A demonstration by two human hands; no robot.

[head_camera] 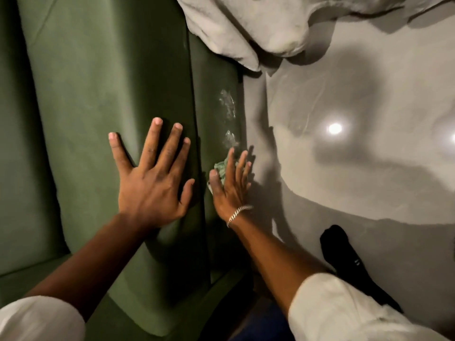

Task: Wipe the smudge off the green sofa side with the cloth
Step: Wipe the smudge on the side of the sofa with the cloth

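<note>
The green sofa [98, 82] fills the left half of the head view. Its outer side panel [211, 99] carries a whitish smudge [227, 104], with a second patch [231, 138] lower down. My right hand [231, 185] presses a small light-green cloth [220, 168] flat against that side panel, just below the lower patch; most of the cloth is hidden under the fingers. A silver bracelet sits on that wrist. My left hand [154, 175] lies flat on top of the sofa arm with its fingers spread, holding nothing.
A pale crumpled sheet or blanket [248, 28] hangs over the sofa's far end, above the smudge. The glossy grey floor [369, 168] reflects ceiling lights to the right. My foot in a black sock [344, 257] stands on the floor beside the sofa.
</note>
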